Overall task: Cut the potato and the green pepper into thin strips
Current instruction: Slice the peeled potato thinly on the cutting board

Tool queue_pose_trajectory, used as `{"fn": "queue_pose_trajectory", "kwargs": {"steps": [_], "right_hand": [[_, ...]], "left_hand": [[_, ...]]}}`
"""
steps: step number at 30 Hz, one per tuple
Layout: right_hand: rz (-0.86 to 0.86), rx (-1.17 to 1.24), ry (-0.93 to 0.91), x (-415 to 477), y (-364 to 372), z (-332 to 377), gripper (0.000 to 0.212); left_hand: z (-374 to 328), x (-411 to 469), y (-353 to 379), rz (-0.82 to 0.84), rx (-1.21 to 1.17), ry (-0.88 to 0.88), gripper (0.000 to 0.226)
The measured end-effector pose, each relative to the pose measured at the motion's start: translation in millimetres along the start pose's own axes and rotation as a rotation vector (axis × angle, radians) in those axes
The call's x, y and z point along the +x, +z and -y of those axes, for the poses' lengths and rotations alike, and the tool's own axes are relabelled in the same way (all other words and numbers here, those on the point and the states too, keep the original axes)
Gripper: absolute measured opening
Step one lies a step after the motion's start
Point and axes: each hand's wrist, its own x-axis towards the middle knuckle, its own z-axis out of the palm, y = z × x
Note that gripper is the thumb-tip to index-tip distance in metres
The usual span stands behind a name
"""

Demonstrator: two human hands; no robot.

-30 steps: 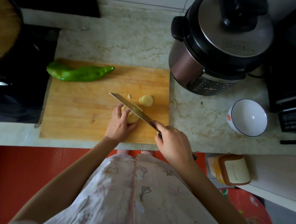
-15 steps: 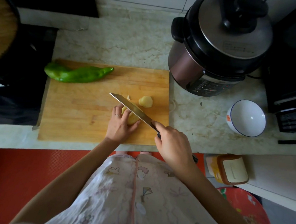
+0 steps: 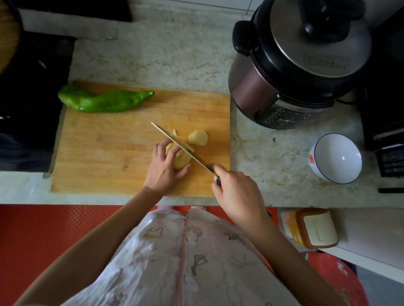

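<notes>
A peeled yellow potato (image 3: 181, 160) lies on the right part of the wooden cutting board (image 3: 115, 151). My left hand (image 3: 165, 165) grips it from the near side, fingers curled over its top. My right hand (image 3: 237, 191) holds the handle of a knife (image 3: 182, 148), whose blade lies across the potato, tip pointing far left. A cut potato piece (image 3: 198, 137) and a small sliver (image 3: 175, 132) lie just beyond the blade. The whole green pepper (image 3: 102, 100) rests on the board's far left corner.
A pressure cooker (image 3: 296, 61) stands right behind the board. A white bowl (image 3: 335, 158) sits on the marble counter (image 3: 155, 54) to the right, beside a black appliance (image 3: 398, 133). A black stove (image 3: 20, 106) with a pan borders the board on the left.
Both hands and the knife stay on the potato in nearly the same place; only the view shifts slightly.
</notes>
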Motion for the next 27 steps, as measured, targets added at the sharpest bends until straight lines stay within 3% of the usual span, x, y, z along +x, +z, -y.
{"fn": "queue_pose_trajectory", "kwargs": {"steps": [27], "right_hand": [[0.099, 0.048, 0.003, 24, -11, -3, 0.023]], "left_hand": [[-1, 0, -3, 0.054, -0.006, -0.052, 0.051]]}}
